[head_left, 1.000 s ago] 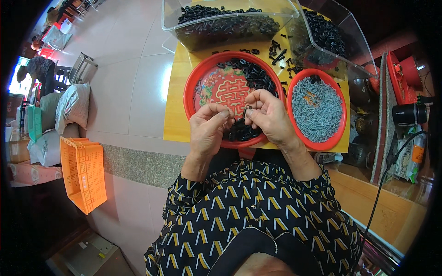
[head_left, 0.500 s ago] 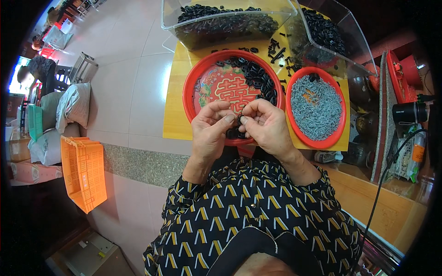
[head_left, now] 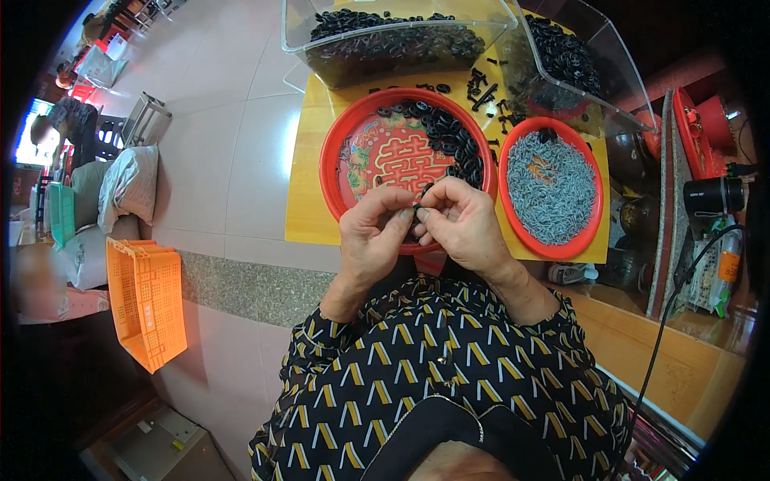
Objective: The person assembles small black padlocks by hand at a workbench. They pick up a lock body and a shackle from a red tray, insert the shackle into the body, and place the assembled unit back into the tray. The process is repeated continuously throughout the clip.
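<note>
Over the near edge of a round red tray (head_left: 330, 172) both my hands meet, fingertips pinched together. Between them sits a small black part (head_left: 416, 208), mostly covered by the fingers. My left hand (head_left: 374, 232) has its thumb and forefinger pressed on it from one side; my right hand (head_left: 461, 220) grips it from the other. Small black oval parts (head_left: 455, 136) lie along the tray's right side, and a few more show below my fingers. To the right, an oval red tray (head_left: 594, 172) holds a heap of small silvery metal pieces (head_left: 549, 196) that look like screws.
Two clear plastic bins (head_left: 401, 40) (head_left: 569, 68) of black parts stand at the table's far side. Loose black pieces (head_left: 484, 98) lie on the yellow tabletop (head_left: 309, 208). An orange basket (head_left: 148, 305) is on the left. A black cable (head_left: 654, 353) runs down the right.
My left hand has shifted slightly right, closer to my right hand. The round tray has moved a touch to the right. Both hands keep their pinch.
</note>
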`<move>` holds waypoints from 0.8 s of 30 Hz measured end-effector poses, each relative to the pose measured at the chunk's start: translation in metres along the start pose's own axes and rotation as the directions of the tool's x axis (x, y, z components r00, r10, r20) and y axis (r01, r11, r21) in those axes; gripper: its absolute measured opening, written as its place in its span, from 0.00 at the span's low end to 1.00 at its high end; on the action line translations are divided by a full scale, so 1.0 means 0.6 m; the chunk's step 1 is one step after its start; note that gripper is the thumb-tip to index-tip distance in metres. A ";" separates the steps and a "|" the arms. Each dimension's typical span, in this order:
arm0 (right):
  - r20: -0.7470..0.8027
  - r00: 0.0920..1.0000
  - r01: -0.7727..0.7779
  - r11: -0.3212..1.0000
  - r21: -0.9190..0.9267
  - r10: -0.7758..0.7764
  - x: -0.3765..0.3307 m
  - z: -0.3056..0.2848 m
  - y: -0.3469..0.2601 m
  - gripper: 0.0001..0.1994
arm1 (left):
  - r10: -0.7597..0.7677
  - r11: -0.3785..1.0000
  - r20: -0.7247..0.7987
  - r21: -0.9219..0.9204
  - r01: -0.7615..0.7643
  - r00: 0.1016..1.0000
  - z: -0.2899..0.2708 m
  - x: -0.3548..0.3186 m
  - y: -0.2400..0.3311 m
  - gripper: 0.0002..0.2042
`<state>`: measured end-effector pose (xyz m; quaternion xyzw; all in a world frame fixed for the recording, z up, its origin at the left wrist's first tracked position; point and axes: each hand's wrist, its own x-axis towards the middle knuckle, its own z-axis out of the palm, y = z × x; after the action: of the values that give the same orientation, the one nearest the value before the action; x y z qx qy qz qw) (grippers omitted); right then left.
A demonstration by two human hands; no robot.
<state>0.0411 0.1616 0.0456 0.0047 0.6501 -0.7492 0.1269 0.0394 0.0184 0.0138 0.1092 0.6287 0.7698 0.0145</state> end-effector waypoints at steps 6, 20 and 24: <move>0.012 1.000 0.004 0.997 0.079 -0.005 0.006 -0.007 0.015 0.03 | -0.016 0.998 0.025 0.066 0.014 1.000 0.004 0.005 -0.002 0.08; -0.045 0.995 -0.078 0.981 0.176 0.088 0.020 -0.052 0.028 0.05 | 0.212 0.059 0.446 0.882 -0.467 0.869 -0.035 0.212 -0.035 0.05; 0.011 0.992 -0.125 0.972 0.199 0.126 0.020 -0.059 0.025 0.05 | 0.053 -0.071 0.456 0.889 -0.453 0.888 -0.036 0.225 -0.048 0.07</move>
<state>0.0271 0.1920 0.0237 0.0589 0.5703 -0.8010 0.1724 -0.0994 0.0252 0.0023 0.3110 0.9405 0.0562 -0.1247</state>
